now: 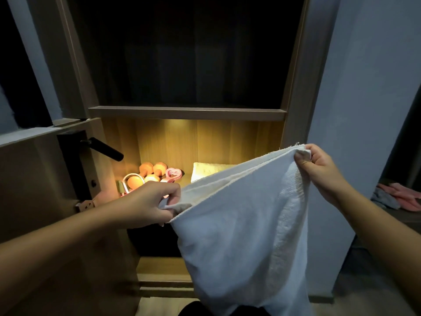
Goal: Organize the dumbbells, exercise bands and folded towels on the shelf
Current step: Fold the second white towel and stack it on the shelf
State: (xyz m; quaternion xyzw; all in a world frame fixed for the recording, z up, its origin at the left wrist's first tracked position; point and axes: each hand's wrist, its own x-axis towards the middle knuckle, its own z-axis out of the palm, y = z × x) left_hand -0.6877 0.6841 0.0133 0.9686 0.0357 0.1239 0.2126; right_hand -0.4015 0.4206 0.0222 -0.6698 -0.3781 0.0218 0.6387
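Lit shelf (pixel 227 142) mid-frame: dumbbells (pixel 148 172), folded towel (pixel 211 169) in. Left hand (pixel 150 201), right hand (pixel 319 169) pinching white towel (pixel 239 236) corners. Likely folding; next, join corners.

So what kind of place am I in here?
Most likely a home, at a built-in wooden shelf unit. Its lit compartment holds orange dumbbells and a folded towel, a door with a black lever handle stands left, and loose clothes lie at right.

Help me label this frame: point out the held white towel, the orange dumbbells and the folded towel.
white towel (pixel 239 224), head view, middle of the hanging cloth.
orange dumbbells (pixel 146 168), head view, round end of one.
folded towel (pixel 209 169), head view, lit top face.
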